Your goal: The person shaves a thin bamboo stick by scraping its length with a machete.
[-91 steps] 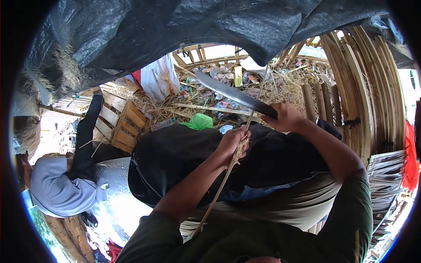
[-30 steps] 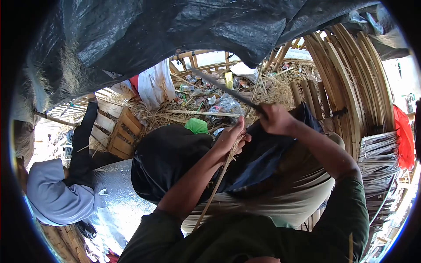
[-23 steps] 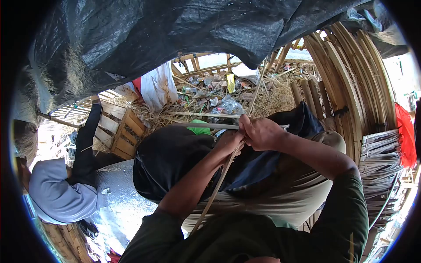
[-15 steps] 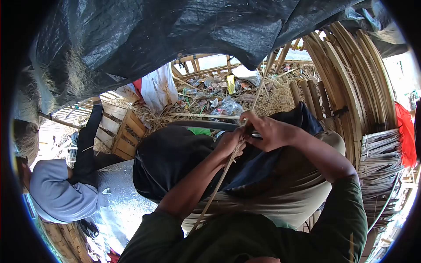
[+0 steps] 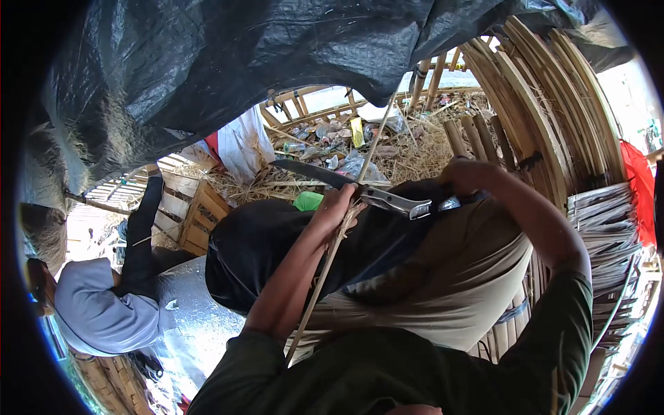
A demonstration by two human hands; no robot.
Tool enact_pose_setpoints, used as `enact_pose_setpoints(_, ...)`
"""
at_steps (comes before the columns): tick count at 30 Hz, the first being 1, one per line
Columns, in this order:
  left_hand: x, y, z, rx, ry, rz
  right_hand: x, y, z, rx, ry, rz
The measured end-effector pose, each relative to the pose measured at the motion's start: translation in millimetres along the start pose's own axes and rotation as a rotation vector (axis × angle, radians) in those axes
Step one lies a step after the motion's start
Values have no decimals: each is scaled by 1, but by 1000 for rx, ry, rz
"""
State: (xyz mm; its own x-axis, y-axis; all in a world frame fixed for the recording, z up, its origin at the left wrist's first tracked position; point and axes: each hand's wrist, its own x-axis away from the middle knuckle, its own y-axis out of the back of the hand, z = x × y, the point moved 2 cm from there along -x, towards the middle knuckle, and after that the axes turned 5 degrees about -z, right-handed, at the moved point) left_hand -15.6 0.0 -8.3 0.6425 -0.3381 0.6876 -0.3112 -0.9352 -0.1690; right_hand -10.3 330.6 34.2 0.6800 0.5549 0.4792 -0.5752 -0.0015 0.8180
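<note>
My left hand [image 5: 337,211], closed, is wrapped round a long thin pale stick [image 5: 312,301], which runs from my chest up past the tarp's edge. Crossing that hand is a tool with a long dark curved blade [image 5: 308,171] and a silver-and-black handle [image 5: 398,202]. Whether the left hand grips the tool too, or it only lies over my lap, I cannot tell. To the right, my right hand [image 5: 472,177] is curled near my knee, beyond the handle's end. Its fingertips are partly hidden, and a small shiny thing [image 5: 449,203] shows just below.
A black tarp [image 5: 277,48] hangs low overhead. Litter and straw [image 5: 408,162] cover the ground ahead. Bamboo slats [image 5: 512,104] stand at right beside a red cloth [image 5: 638,194]. On the left a person in a grey top [image 5: 104,304] sits near a wooden crate [image 5: 204,214].
My right hand has left the tool beside my left hand and moved right, towards my knee. The tool's handle is now exposed. My left hand has shifted slightly left with the stick.
</note>
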Motion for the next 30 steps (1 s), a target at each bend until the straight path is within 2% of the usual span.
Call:
enact_pose_setpoints(1,1,2,-1,-43,-1,3,7,1,-17,-60,85,-100)
enact_pose_setpoints(3,13,-3,-11,-110,-23,16,32,27,-28,-118,50,-216)
enact_pose_setpoints(6,13,-6,-13,7,-104,40,80,66,-10,-129,-18,-357)
enact_pose_setpoints(7,22,-9,-20,0,-99,95,96,77,-4,-118,-38,-388)
enact_pose_setpoints(8,31,-14,-29,36,-66,59,110,86,-5,-102,-48,-395)
enact_pose_setpoints(11,38,-18,-44,77,-122,169,162,113,13,-87,-98,-532)
enact_pose_setpoints(14,63,-25,-71,-63,-157,110,218,140,55,-39,-128,-648)
enact_pose_setpoints(18,83,-35,-77,-245,-199,-67,291,139,101,-2,-171,-731)
enact_pose_setpoints(20,82,-31,-73,-183,-164,66,342,105,97,121,-241,-744)
enact_pose_setpoints(22,84,-29,-73,-52,-131,222,382,72,129,184,-440,-651)
enact_pose_setpoints(23,92,-31,-76,-56,-141,186,403,56,146,219,-535,-594)
enact_pose_setpoints(25,119,-38,-87,-63,-159,109,447,20,175,88,-824,-254)
enact_pose_setpoints(27,125,-39,-83,-53,-165,119,460,-14,194,-120,-955,19)
enact_pose_setpoints(30,127,-48,-80,-21,-182,165,421,-88,207,-510,-907,258)
